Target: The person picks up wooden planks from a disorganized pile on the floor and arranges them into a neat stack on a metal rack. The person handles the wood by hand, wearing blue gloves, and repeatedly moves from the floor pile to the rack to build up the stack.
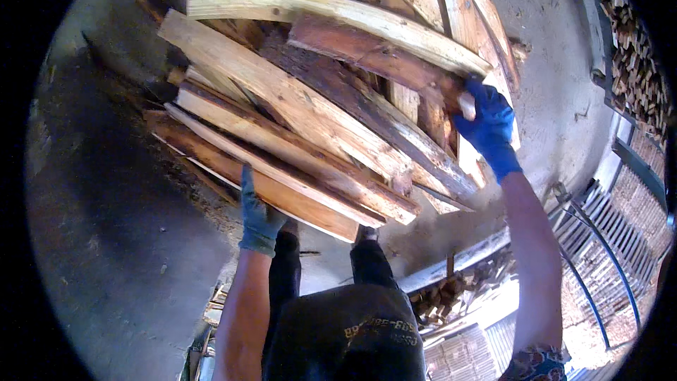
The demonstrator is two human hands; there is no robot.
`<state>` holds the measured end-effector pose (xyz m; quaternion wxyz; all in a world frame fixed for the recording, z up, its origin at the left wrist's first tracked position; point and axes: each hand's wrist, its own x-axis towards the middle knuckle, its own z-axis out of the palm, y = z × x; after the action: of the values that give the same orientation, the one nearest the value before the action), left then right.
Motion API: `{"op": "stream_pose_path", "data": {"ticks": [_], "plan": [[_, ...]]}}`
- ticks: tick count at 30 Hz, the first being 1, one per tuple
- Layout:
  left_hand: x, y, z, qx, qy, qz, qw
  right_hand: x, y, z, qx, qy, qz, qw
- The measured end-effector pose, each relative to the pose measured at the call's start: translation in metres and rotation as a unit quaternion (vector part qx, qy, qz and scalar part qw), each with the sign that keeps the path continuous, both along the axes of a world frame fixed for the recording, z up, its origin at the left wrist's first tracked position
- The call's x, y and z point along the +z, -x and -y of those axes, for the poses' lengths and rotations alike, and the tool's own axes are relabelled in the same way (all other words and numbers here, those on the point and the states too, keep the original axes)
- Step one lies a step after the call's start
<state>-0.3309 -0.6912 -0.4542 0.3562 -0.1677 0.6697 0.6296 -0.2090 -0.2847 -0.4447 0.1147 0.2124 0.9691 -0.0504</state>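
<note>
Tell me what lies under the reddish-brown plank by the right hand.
Along the lower edge of the reddish-brown plank, a dark rough piece and a pale piece show. Whatever lies directly beneath the plank is covered and cannot be seen.

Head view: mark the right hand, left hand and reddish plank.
Right hand (488, 124), head view: its gloved middle.
Left hand (259, 221), head view: its gloved middle.
Reddish plank (372, 56), head view: middle of its visible face.

Wood pile (328, 121) in front of the legs (374, 264), stacked firewood (638, 63) at far right
</note>
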Motion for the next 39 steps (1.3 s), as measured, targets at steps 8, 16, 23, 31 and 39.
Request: {"op": "stream_pose_path", "data": {"ticks": [8,16,23,31,39], "plan": [[0.023,0.007,-0.006,0.255,-0.22,0.282,0.898,0.071,0.02,0.086,-0.109,0.452,-0.014,0.885],[0.006,-0.001,0.003,0.257,-0.242,0.267,0.897,0.034,0.06,0.12,-0.039,0.255,-0.123,0.958],[-0.011,-0.001,0.012,0.254,-0.227,0.289,0.895,0.036,0.039,0.12,-0.176,0.291,-0.08,0.937],[0.008,0.0,0.01,0.044,-0.2,0.025,0.978,0.072,0.07,0.144,0.034,0.296,-0.05,0.953],[-0.001,0.005,0.013,0.315,-0.3,0.332,0.837,0.015,0.137,0.168,-0.094,0.477,-0.063,0.872]]}}
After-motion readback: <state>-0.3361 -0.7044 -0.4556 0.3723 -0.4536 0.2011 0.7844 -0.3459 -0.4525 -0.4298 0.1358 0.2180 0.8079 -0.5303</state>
